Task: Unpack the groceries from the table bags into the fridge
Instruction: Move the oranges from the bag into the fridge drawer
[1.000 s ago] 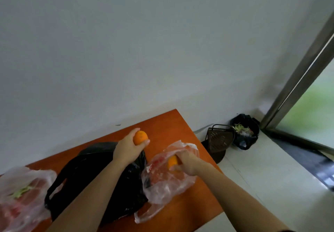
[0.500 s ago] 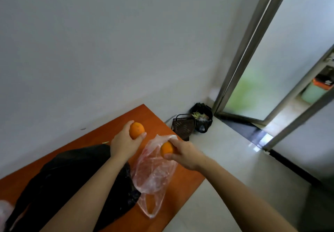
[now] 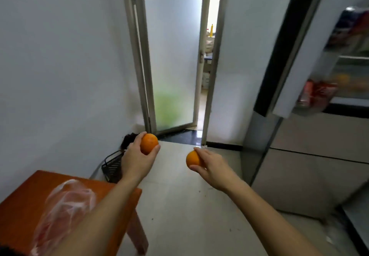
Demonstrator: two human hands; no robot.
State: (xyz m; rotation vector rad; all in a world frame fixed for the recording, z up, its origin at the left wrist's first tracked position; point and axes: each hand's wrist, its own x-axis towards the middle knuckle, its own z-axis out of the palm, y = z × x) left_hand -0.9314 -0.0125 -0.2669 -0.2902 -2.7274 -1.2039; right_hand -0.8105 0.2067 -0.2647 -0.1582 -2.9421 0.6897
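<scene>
Pale tiled floor (image 3: 189,205) lies open across the middle and lower centre of the frame, bounded lower left by the corner of the orange-brown table (image 3: 24,193) and along the right by the grey fridge (image 3: 311,156). The fridge's upper compartment, at the upper right, stands open, and the packets on its shelves are blurred. A crumpled clear plastic bag (image 3: 65,205) lies on the table near its right edge. Just past the table, against the white wall (image 3: 60,66), sits a black basket (image 3: 111,167), partly hidden by the left forearm. A frosted glass door (image 3: 173,56) stands ajar in the upper centre. Both arms reach forward over the floor, well apart. The left hand (image 3: 135,162), centre left, grips an orange (image 3: 149,143) with thumb and fingers curled around it. The right hand (image 3: 212,166), just right of centre, holds a second orange (image 3: 192,159), thumb below and fingers wrapped over the top.
</scene>
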